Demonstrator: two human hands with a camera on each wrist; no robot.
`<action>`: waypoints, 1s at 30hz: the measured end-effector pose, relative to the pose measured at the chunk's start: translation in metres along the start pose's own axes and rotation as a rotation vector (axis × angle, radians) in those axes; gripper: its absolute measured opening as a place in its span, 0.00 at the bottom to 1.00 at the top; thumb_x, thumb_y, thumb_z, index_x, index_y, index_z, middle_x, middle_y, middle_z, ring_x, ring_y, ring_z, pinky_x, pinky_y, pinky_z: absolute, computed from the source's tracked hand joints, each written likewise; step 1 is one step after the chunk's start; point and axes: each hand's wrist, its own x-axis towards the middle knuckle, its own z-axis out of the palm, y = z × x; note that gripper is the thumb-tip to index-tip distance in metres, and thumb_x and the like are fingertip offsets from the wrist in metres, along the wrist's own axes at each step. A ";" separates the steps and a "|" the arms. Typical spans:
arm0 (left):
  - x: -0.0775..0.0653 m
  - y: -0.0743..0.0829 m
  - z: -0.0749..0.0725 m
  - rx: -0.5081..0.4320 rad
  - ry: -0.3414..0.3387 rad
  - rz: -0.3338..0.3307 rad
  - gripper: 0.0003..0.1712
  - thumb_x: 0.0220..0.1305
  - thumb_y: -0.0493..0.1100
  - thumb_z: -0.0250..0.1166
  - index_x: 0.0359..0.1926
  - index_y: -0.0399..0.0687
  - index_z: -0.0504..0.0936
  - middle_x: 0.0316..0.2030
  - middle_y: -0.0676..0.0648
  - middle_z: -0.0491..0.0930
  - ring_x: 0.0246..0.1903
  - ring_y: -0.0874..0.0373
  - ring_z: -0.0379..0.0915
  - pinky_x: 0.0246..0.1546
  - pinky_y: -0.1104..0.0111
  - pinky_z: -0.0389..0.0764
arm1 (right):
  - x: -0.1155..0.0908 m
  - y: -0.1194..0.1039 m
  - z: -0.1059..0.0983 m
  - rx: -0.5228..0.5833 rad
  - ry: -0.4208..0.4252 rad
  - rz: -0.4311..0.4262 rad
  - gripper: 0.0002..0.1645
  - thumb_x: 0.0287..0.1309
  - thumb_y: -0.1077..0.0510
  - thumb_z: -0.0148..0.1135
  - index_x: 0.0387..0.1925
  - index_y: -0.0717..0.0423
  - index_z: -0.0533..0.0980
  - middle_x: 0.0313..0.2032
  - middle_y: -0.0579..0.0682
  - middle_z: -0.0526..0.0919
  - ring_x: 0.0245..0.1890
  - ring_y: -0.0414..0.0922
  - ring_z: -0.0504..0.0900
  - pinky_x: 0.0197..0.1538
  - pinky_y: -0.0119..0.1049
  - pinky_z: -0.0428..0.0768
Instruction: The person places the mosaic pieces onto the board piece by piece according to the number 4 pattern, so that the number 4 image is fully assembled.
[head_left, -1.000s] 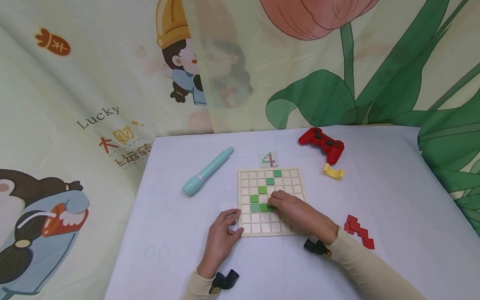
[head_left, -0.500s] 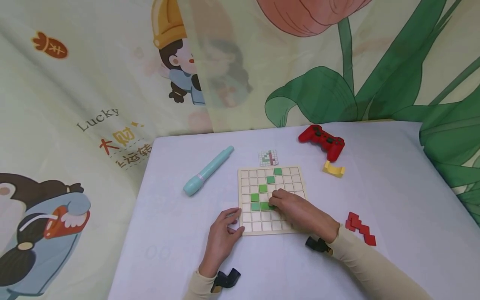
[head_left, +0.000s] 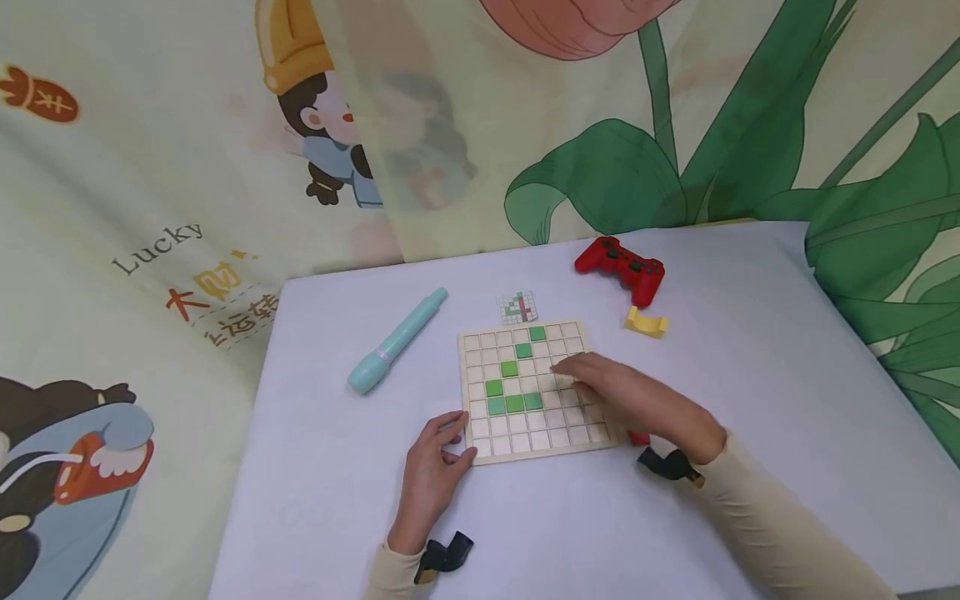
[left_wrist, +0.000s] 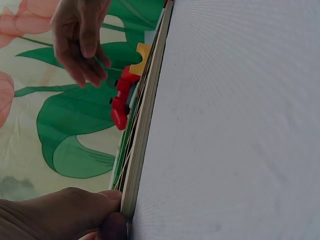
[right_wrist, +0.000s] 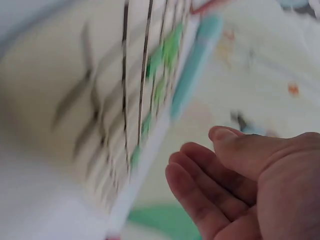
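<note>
My left hand [head_left: 431, 471] grips the board [head_left: 517, 423] by its left edge; red piece [head_left: 639, 438] just beside its right edge; right hand [head_left: 633, 396] above, loose, empty; green tiles [head_left: 514, 403] in cells; probably mid-layout per card [head_left: 517, 307]; next calls for pinching red.

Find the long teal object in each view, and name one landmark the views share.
Head: teal object, left of the gridded board.
Left wrist: not in it.
Right wrist: teal object, above and right of centre, blurred.
Shared landmark: the gridded board, seen nearly edge-on in the left wrist view.
</note>
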 end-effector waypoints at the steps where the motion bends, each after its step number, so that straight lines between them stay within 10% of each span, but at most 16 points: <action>1: 0.001 0.001 -0.001 -0.003 0.004 0.001 0.31 0.60 0.32 0.78 0.66 0.41 0.84 0.66 0.47 0.81 0.44 0.58 0.81 0.34 0.78 0.83 | -0.006 0.006 -0.009 -0.017 0.045 0.024 0.28 0.72 0.65 0.65 0.71 0.53 0.76 0.67 0.53 0.81 0.68 0.54 0.79 0.65 0.51 0.85; 10: 0.003 0.001 -0.007 0.007 0.023 0.002 0.32 0.59 0.32 0.78 0.66 0.43 0.84 0.65 0.46 0.81 0.46 0.57 0.81 0.35 0.78 0.84 | -0.088 0.061 -0.037 -0.101 0.334 0.283 0.28 0.63 0.67 0.72 0.64 0.55 0.79 0.58 0.63 0.82 0.53 0.62 0.83 0.47 0.58 0.90; 20: 0.005 -0.001 -0.008 -0.010 -0.015 0.022 0.33 0.60 0.32 0.78 0.67 0.43 0.84 0.65 0.46 0.81 0.45 0.58 0.80 0.35 0.77 0.84 | -0.157 0.095 0.006 0.055 0.172 0.575 0.35 0.63 0.55 0.76 0.67 0.62 0.75 0.53 0.64 0.80 0.46 0.53 0.84 0.37 0.34 0.89; 30: -0.001 0.000 -0.004 -0.025 -0.009 -0.001 0.32 0.59 0.32 0.78 0.66 0.43 0.84 0.64 0.47 0.81 0.45 0.58 0.79 0.35 0.77 0.83 | -0.172 0.098 0.020 0.064 0.110 0.563 0.50 0.41 0.48 0.89 0.60 0.67 0.73 0.48 0.58 0.79 0.45 0.48 0.78 0.36 0.22 0.81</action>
